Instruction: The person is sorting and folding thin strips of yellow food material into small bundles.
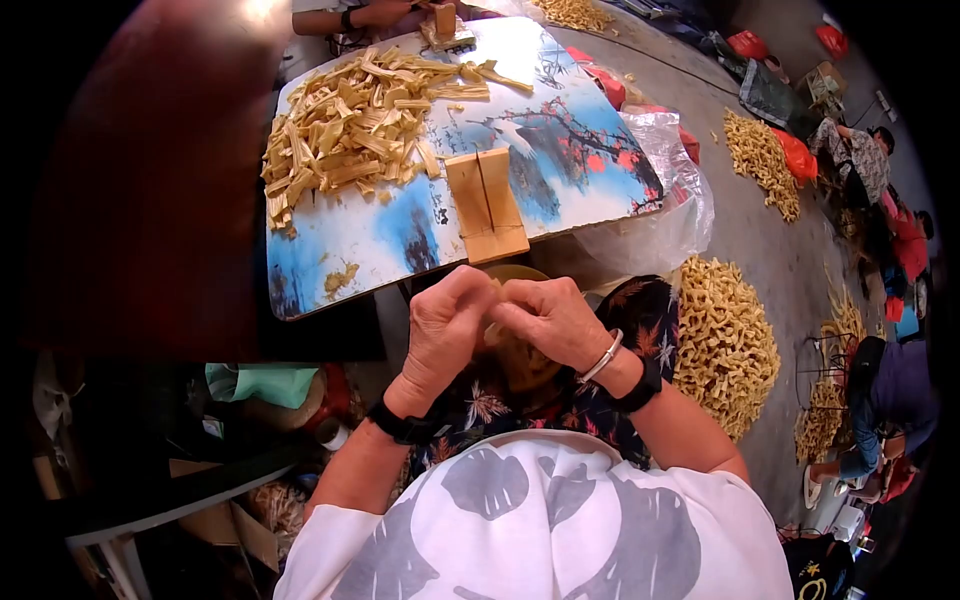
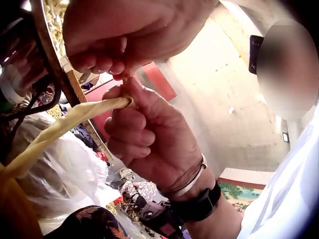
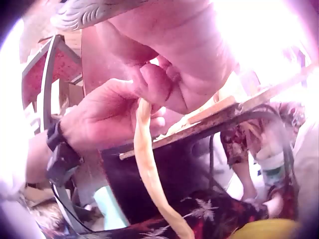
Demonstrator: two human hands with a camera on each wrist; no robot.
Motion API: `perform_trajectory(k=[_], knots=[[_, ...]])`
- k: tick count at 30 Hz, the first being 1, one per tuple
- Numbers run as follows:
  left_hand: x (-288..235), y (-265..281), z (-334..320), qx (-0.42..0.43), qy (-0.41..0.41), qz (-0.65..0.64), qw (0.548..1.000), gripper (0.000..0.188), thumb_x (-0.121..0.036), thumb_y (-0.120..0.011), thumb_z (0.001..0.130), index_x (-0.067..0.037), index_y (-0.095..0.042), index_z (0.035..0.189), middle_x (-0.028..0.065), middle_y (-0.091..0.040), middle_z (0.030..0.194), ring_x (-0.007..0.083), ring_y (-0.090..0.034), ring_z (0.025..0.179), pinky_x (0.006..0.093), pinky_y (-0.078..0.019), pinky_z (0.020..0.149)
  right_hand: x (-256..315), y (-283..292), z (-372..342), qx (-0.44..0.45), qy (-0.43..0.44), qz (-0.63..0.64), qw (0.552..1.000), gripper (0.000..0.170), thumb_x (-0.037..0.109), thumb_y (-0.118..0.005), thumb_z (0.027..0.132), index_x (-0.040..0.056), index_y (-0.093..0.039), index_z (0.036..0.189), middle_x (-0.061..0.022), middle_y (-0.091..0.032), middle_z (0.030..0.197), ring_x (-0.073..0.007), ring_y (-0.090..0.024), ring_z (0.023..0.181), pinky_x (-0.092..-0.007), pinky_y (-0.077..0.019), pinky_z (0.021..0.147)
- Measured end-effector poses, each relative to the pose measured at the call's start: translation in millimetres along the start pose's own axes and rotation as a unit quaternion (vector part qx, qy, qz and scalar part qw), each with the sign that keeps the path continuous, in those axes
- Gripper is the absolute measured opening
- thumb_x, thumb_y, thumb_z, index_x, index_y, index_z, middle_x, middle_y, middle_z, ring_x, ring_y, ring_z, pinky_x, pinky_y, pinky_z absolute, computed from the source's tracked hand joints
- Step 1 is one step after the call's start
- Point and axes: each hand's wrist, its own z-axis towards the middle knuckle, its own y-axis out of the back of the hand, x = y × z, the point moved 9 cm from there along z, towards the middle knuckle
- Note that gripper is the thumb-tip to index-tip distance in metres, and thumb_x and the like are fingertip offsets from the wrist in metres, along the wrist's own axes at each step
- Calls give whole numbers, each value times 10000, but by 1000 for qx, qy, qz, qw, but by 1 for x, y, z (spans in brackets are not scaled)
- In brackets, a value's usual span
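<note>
In the head view my left hand (image 1: 445, 320) and right hand (image 1: 555, 318) meet at the fingertips, over the lap by the table's near edge. A long, twisted pale yellow strip (image 2: 70, 124) runs from my right hand's curled fingers in the left wrist view. The left fingertips pinch close against the right thumb, at the strip's end. In the right wrist view the strip (image 3: 149, 164) hangs down below both hands; its upper end is hidden by the fingers. Beneath the hands sits a yellow basin (image 1: 535, 375), partly covered by them.
A wooden stand with an upright blade (image 1: 490, 205) is at the edge of the painted table (image 1: 380, 270). A heap of pale yellow pieces (image 1: 345, 130) lies on the tabletop. Knotted pieces (image 1: 725, 350) are piled on the floor at right. Another person's arm (image 1: 345, 20) shows across the table.
</note>
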Motion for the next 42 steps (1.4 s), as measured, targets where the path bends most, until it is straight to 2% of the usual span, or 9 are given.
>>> perform_trajectory(k=[4, 10, 14, 20, 24, 30, 36, 41, 42], knots=[[7, -6, 17, -35, 50, -207, 976, 169, -162, -551, 1006, -36, -595, 1109, 12, -623, 857, 52, -548, 738, 213, -472, 690, -19, 8, 16, -24, -104, 201, 974, 226, 216, -606, 933, 1, -678, 941, -26, -643, 710, -72, -577, 614, -251, -483, 587], [15, 11, 46, 6, 98, -105, 990, 171, -151, -630, 946, -7, -639, 1039, 0, -636, 795, 73, -555, 654, 234, -460, 609, -41, 48, 65, -90, -70, 259, 959, 261, 255, -594, 986, -1, -643, 1010, 8, -605, 720, -52, -557, 598, -237, -445, 523], [17, 37, 88, -53, 21, 67, 996, 136, -118, -677, 889, 4, -701, 946, 39, -656, 710, 80, -564, 637, 252, -472, 606, -43, 58, 83, -187, -19, 91, 978, 197, 219, -587, 977, 27, -631, 981, -79, -618, 712, -161, -591, 568, -308, -459, 524], [46, 27, 111, -77, 17, 6, 997, 119, -115, -638, 936, -7, -688, 936, -77, -539, 700, 11, -431, 593, 185, -346, 517, -44, 49, 99, -240, 47, -179, 953, 149, 193, -584, 918, 46, -561, 917, -168, -641, 829, -394, -622, 799, -486, -496, 663], [54, 32, 110, -122, 46, -9, 991, 140, -127, -611, 952, -10, -686, 937, -65, -529, 693, 22, -429, 570, 189, -341, 507, -49, 45, 93, -229, 36, -243, 942, 154, 193, -596, 909, 47, -553, 933, -174, -639, 815, -407, -618, 781, -486, -497, 660], [43, 19, 79, -32, 126, -355, 926, 180, -141, -568, 966, 4, -653, 1031, -12, -574, 749, 93, -513, 664, 248, -416, 620, -37, 62, 51, -167, 0, -104, 980, 159, 177, -616, 904, 26, -567, 911, -190, -640, 716, -401, -631, 685, -455, -481, 606], [6, -13, 18, -29, 107, -139, 984, 152, -79, -618, 921, 2, -660, 1043, 30, -673, 920, 99, -609, 848, 240, -497, 785, -7, 41, -2, -99, -11, -43, 994, 377, 371, -731, 828, 76, -655, 1049, -155, -610, 719, -326, -633, 682, -408, -498, 620], [0, -30, -16, -86, -72, 42, 993, 105, -81, -606, 949, 4, -655, 987, 28, -617, 771, 94, -578, 700, 231, -474, 644, 9, 31, -27, -201, 71, -37, 976, 131, 113, -610, 910, 41, -657, 1009, -162, -585, 896, -345, -609, 804, -404, -501, 689], [40, -29, -25, -81, 81, -52, 992, 149, -158, -615, 955, -18, -657, 927, 36, -618, 741, 134, -586, 663, 258, -480, 634, 10, 32, -33, -211, 75, -53, 973, 105, 87, -625, 892, 47, -658, 983, -149, -602, 886, -341, -622, 796, -401, -508, 682]])
